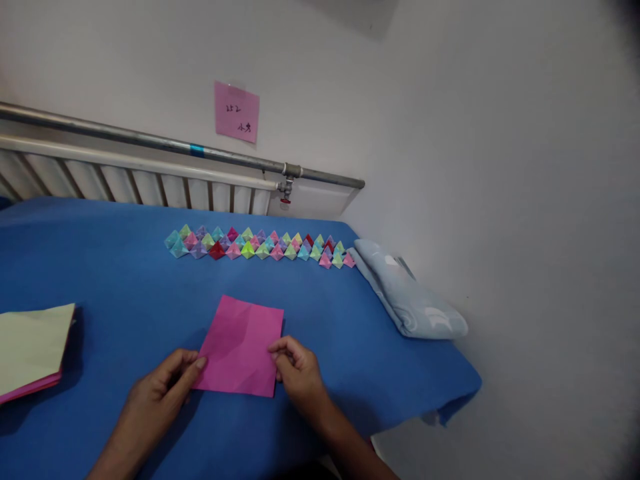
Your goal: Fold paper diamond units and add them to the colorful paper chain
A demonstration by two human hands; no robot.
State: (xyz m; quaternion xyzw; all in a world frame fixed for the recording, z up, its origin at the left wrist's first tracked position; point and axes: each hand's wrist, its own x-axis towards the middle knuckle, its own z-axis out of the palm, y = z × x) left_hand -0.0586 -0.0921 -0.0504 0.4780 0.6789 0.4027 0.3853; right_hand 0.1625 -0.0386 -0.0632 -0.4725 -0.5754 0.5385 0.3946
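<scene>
A bright pink square sheet of paper [243, 347] is held just over the blue cloth, with faint creases across its face. My left hand [167, 387] pinches its lower left edge between thumb and fingers. On the opposite side, my right hand [299, 370] grips the right edge the same way. At the far left lies a stack of paper [35, 340], pale yellow-green on top with pink and red sheets beneath. Beyond the sheet, small folded paper pieces [263, 250] in many colours stand in rows.
The blue cloth [125, 287] covers the surface up to the wall. A folded light-blue patterned cloth [410, 293] rests at the right edge. Behind are a white radiator [115, 183], a metal pipe [145, 138] with a red-handled valve [285, 200], and a pink handwritten note [237, 112] on the wall.
</scene>
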